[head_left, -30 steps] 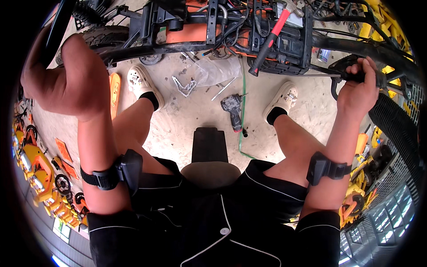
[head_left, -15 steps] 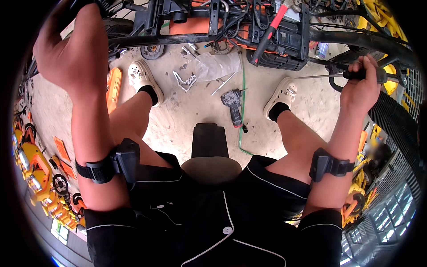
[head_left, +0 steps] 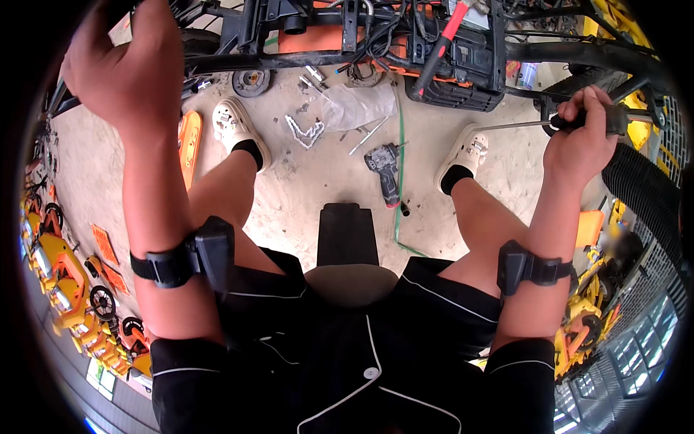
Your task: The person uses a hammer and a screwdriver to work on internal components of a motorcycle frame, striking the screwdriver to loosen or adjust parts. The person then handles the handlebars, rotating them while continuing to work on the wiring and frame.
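My right hand is closed around the black handle of a screwdriver. Its long thin shaft points left, toward the shoe on my right foot. Just beyond that hand runs a black tubular vehicle frame. At the upper left, my left hand is raised by the other end of the frame, with its fingers curled. Those fingertips run into the dark rim of the view, and what they grip cannot be made out. A red-and-black hammer rests on the frame's black ribbed box.
On the floor between my feet are a cordless drill, a clear plastic bag, a silvery chain and a round dark disc. An orange panel lies left of my left shoe. Yellow and orange vehicles stand at the left.
My left hand has shifted slightly right and down at the frame. My right hand stays closed on the screwdriver, nearly in place. The whole view has moved a little.
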Available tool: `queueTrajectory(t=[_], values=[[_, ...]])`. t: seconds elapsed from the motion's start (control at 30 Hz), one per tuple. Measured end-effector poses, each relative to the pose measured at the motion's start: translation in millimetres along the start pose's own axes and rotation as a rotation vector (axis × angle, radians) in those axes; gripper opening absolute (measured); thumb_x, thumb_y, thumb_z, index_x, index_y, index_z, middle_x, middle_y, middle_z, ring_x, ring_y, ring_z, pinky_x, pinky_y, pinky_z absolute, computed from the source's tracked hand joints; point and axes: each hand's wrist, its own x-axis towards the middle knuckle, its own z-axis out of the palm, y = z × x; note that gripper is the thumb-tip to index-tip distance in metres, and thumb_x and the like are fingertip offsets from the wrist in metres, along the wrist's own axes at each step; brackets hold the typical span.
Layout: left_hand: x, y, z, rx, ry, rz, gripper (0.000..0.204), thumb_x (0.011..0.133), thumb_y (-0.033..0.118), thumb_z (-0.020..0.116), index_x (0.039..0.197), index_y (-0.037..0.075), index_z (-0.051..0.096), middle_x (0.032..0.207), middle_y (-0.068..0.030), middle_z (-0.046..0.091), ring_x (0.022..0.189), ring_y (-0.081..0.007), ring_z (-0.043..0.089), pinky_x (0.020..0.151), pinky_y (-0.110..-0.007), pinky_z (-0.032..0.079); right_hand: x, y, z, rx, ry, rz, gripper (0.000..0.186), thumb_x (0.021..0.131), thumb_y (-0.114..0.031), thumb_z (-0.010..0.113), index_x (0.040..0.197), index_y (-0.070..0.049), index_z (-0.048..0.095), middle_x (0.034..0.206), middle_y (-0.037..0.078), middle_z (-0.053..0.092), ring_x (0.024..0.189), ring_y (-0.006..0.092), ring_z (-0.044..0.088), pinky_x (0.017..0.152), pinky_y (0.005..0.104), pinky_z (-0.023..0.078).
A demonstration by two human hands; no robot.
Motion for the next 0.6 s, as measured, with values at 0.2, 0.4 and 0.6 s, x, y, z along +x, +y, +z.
queueTrajectory(t=[0.2,0.4,0.6], values=[[1,-19,-2,0.052,0.033,0.031,0.033,0.078,0.003,0.061,0.109,0.005,0.073,0.102,-0.0089,0.070,0.091,-0.0192,0.066,0.088,-0.029,0.048,2,9,-2,-0.011,-0.011,0.033,0.012,0.089,-0.002,0.065,0.099,0.003,0.063,0.077,0.007,0.060,0.062,0.0128,0.053,0.060,0.0270,0.043],[7,-16,0,0.082,-0.012,-0.079,0.028,0.078,0.011,0.069,0.106,0.009,0.075,0.094,-0.0052,0.071,0.094,-0.0222,0.061,0.092,-0.035,0.043,15,1,1,-0.018,-0.025,0.092,0.010,0.090,-0.004,0.064,0.099,0.001,0.063,0.079,0.005,0.060,0.062,0.0118,0.052,0.061,0.0261,0.042],[16,-3,-3,0.054,0.006,-0.112,0.027,0.072,0.007,0.064,0.095,0.016,0.076,0.087,0.0030,0.069,0.089,-0.0198,0.059,0.092,-0.031,0.036,29,-32,19,0.078,-0.010,0.150,0.011,0.091,-0.007,0.064,0.098,0.000,0.061,0.078,0.005,0.059,0.061,0.0113,0.051,0.059,0.0263,0.041]])
